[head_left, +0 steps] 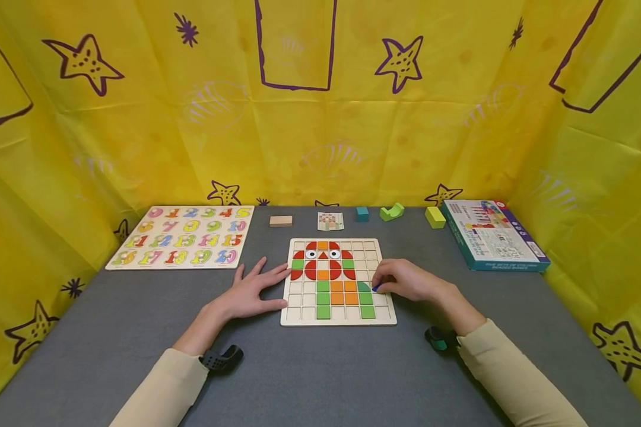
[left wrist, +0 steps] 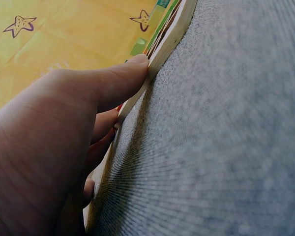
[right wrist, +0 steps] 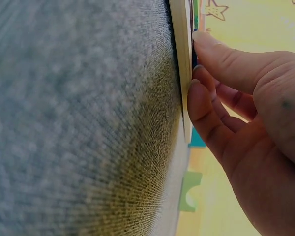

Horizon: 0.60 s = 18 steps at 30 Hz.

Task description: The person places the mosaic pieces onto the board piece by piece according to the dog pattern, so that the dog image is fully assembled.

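Observation:
A wooden grid board [head_left: 299,314] lies in the middle of the grey table, with an owl made of red, orange and green tiles set in it. My left hand [head_left: 278,287] lies flat on the table with straight fingers. Its thumb [left wrist: 123,73] presses against the board's left edge [left wrist: 169,34]. My right hand [head_left: 379,283] rests on the right side of the board. Its thumb and forefinger pinch a small blue piece [head_left: 375,288] beside the green tiles. In the right wrist view the fingers [right wrist: 221,59] curl against the board's edge [right wrist: 179,49].
A number puzzle board [head_left: 184,236] lies at the back left, a teal game box [head_left: 491,234] at the back right. Along the back stand a wooden block [head_left: 280,220], a pattern card [head_left: 330,221], a teal cube [head_left: 362,214], a green arch block [head_left: 392,212] and a yellow-green block [head_left: 435,217]. Yellow cloth walls three sides.

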Available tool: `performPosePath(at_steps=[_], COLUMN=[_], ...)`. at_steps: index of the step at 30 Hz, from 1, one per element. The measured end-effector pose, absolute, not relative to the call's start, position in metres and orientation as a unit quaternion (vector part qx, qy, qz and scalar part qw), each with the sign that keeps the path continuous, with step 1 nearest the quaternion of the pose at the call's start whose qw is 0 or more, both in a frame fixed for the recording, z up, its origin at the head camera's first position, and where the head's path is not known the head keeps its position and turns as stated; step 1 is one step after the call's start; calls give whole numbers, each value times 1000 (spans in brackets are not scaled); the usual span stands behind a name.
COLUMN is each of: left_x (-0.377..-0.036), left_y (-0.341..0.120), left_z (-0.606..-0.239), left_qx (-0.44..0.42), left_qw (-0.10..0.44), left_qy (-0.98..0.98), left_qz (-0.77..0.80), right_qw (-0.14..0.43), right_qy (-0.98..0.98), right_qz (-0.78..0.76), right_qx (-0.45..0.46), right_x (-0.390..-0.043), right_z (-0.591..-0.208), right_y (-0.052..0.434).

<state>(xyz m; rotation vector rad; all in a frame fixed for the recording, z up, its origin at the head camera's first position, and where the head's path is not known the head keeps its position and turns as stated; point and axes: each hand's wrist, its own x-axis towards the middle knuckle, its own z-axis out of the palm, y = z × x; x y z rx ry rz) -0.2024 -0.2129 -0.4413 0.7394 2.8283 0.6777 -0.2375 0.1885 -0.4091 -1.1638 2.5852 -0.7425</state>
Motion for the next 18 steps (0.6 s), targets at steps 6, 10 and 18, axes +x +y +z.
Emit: performPosePath(at_steps=[6, 10, 18], left_x=[-202, -203, -202], left_y=[-213, -213, -213], left_z=[-439, -440, -440], left_qx=[247, 247, 248], left_qw=[72, 72, 72], left_qy=[938, 939, 938], left_qz=[230, 227, 231], right_qw=[105, 106, 102], right_qy=[878, 877, 875], right_qz=[-252, -254, -251], right_qx=[-394, -395, -402], right_x=[-238, -238, -238], right_z=[-409, -409, -409], right_y=[188, 188, 187])
